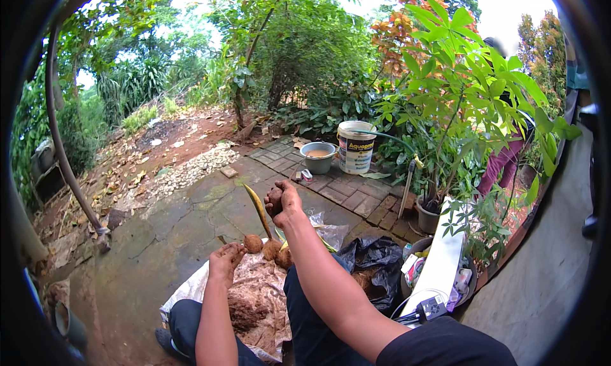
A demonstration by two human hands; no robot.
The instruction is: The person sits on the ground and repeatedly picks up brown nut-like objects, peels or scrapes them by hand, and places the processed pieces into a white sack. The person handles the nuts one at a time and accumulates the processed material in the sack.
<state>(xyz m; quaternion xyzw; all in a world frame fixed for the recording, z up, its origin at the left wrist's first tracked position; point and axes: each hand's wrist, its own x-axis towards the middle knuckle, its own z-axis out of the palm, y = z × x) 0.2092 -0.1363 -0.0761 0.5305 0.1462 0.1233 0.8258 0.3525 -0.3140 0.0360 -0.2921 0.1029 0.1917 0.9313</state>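
Note:
My right hand (285, 203) is raised ahead of me, soiled fingers curled around a brown lump of soil (274, 195). Lower and to the left, my left hand (226, 263) has its fingers drawn together beside a round brown fibre ball (253, 243). Its fingertips look very near that ball; I cannot tell whether they grip it. Two more fibre-covered balls, one hairy (272, 249) and one partly behind my right arm (285, 258), sit alongside. A long yellow-edged leaf (258, 209) stands up by them. Loose brown soil (246, 308) lies on a whitish plastic sheet (191, 286) between my legs.
A black plastic bag (382, 261) with brown fibre lies right of my knee. Beyond are a grey basin (319, 163) of brownish water and a white bucket (355, 151) with a hose (398, 139). A white board (439, 256) leans at right. Behind plants stands a person (501, 163).

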